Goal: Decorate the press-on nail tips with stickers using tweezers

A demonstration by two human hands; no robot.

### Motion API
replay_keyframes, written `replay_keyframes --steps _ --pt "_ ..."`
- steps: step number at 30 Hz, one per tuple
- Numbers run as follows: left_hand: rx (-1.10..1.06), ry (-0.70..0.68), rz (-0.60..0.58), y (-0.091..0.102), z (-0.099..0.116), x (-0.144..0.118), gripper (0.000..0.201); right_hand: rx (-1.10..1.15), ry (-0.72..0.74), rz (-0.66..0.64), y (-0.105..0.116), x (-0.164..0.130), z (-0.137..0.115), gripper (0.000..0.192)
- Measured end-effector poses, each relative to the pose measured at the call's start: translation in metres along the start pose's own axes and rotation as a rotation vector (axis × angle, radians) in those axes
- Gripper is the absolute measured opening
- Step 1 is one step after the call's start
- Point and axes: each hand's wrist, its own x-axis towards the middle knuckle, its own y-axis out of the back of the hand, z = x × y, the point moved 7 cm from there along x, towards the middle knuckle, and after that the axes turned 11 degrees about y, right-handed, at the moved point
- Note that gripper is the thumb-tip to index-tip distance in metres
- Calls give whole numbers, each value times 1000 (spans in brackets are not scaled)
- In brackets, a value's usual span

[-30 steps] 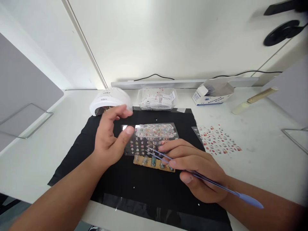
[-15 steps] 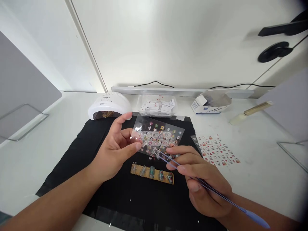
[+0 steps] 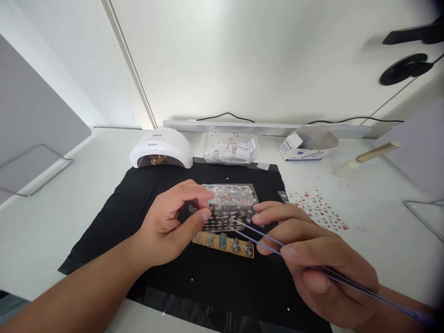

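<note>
My left hand (image 3: 169,217) is closed at the left edge of a clear sticker sheet (image 3: 234,199) covered with small coloured designs. Its thumb and forefinger stand at that edge, and the sheet is smeared by motion. In my right hand (image 3: 322,259) is a pair of thin blue-purple tweezers (image 3: 267,236). The tips are parted and lie over the lower part of the sheet; whether they hold a sticker I cannot make out. Just below the sheet, a tan strip (image 3: 231,249) bears several decorated false nails (image 3: 223,241) on the black cloth (image 3: 222,282).
At the back stand a white nail lamp (image 3: 161,148), a clear plastic tray (image 3: 225,159) with packets and an alcohol pad box (image 3: 308,145). Another sticker sheet (image 3: 319,210) lies at right. Beyond it is a gold-handled brush (image 3: 367,158). Wire stands flank both sides.
The sticker sheet has been lowered and tilted flatter. My left forefinger has curled down toward it. My right hand has moved right and a little down with the tweezers, and the view has shifted slightly.
</note>
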Motion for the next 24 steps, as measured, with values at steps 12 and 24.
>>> replay_keyframes --steps 12,24 --pt "-258 239 -44 -13 -2 -5 26 247 -102 36 -16 7 -5 30" --pt "69 111 -111 -19 13 4 13 249 -114 119 -8 -4 -5 31"
